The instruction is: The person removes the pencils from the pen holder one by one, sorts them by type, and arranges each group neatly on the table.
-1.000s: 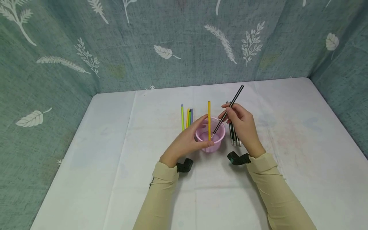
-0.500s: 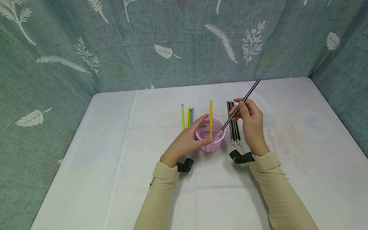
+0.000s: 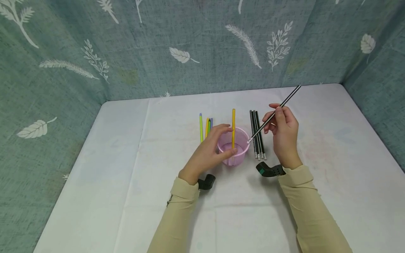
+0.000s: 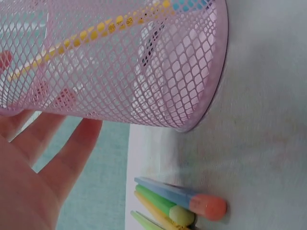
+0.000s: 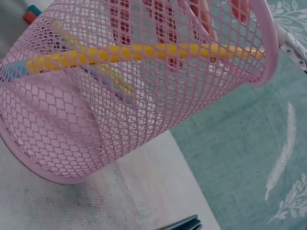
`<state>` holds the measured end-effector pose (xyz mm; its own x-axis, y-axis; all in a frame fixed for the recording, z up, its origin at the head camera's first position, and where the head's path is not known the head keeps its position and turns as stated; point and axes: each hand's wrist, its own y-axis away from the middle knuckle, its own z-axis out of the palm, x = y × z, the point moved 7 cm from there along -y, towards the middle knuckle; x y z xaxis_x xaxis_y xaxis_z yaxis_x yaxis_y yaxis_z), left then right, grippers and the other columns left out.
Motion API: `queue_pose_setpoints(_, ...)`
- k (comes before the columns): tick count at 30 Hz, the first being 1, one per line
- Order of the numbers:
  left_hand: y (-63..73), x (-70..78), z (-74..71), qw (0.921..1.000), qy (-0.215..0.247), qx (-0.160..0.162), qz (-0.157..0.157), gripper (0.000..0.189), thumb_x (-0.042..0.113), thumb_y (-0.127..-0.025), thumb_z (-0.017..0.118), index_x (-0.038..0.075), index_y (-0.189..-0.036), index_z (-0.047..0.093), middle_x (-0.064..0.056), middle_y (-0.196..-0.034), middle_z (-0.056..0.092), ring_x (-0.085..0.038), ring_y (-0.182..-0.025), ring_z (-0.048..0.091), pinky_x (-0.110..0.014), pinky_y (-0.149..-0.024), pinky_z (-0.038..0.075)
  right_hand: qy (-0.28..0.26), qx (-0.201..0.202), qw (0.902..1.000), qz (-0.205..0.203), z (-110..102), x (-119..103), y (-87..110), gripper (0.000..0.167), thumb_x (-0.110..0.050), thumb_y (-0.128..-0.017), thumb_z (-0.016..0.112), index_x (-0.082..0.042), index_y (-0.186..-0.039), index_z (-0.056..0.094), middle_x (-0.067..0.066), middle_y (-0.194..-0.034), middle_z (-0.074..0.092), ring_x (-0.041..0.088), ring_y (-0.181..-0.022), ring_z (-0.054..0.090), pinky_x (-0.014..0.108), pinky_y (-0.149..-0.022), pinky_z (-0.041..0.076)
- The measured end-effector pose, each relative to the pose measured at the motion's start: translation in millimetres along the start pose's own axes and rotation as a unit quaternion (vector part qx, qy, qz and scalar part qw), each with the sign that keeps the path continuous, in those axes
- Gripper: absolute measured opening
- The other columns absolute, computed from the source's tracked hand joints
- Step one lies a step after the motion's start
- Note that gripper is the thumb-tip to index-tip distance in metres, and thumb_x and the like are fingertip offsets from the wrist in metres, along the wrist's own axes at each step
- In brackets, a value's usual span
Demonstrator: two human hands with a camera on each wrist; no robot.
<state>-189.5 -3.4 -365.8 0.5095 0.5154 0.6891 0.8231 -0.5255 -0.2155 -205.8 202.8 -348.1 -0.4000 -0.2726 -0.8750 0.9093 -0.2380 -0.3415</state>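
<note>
A pink mesh pencil cup (image 3: 233,159) stands upright on the table, with a yellow pencil (image 3: 233,128) leaning inside it. My left hand (image 3: 210,147) holds the cup from its left side, thumb on the near side and fingers beyond. In the left wrist view, fingers (image 4: 72,153) show along the mesh wall (image 4: 158,96). My right hand (image 3: 286,137) pinches a black-and-white striped pencil (image 3: 289,96), tilted up to the right. Its silver end (image 5: 292,45) is at the cup's right rim; the right wrist view shows it just outside the rim.
Several striped black pencils (image 3: 258,140) lie side by side right of the cup. Left of it lie several coloured pencils (image 3: 200,126), partly hidden behind my left hand. A white cloth (image 3: 158,147) covers the table, and a green leaf-patterned curtain (image 3: 202,45) hangs behind.
My right hand has moved right and slightly away, drawing the striped pencil's silver end from inside the cup up to its right rim. The left hand and cup have shifted slightly right.
</note>
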Motion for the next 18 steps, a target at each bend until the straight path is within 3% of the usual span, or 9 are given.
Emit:
queue_pose_setpoints(5, 0.2, 6.7, 2.4, 0.9989, -0.038, -0.006, 0.027, 0.062, 0.052, -0.083, 0.051, 0.034, -0.138, 0.029, 0.013, -0.142, 0.021, -0.006, -0.125, 0.028, -0.038, -0.094, 0.036, -0.031, 0.009, 0.9995, 0.003, -2.7, -0.6, -1.2, 0.032, -0.020, -0.094, 0.044, 0.007, -0.111, 0.047, 0.016, -0.076, 0.053, 0.020, -0.057, 0.045, 0.024, -0.046, 0.042)
queue_pose_setpoints(10, -1.5, 9.4, 1.0, 0.9985, -0.037, -0.002, 0.041, 0.057, 0.046, -0.084, 0.052, 0.035, -0.137, 0.032, 0.011, -0.143, 0.021, -0.006, -0.125, 0.029, -0.038, -0.093, 0.037, -0.056, 0.024, 0.9981, 0.007, -7.3, -4.1, -4.9, 0.031, -0.020, -0.094, 0.044, 0.007, -0.109, 0.048, 0.013, -0.069, 0.049, 0.019, -0.058, 0.042, 0.023, -0.042, 0.037)
queue_pose_setpoints(18, -1.1, 7.6, -0.7, 0.9985, -0.038, 0.007, 0.039, 0.055, 0.030, -0.086, 0.050, 0.028, -0.138, 0.033, 0.011, -0.137, 0.029, -0.004, -0.118, 0.035, -0.032, -0.093, 0.037, -0.001, 0.036, 0.9992, 0.019, -17.4, -4.6, -5.8, 0.036, -0.025, -0.093, 0.047, 0.006, -0.111, 0.051, 0.010, -0.066, 0.048, 0.018, -0.049, 0.034, 0.022, -0.039, 0.031)
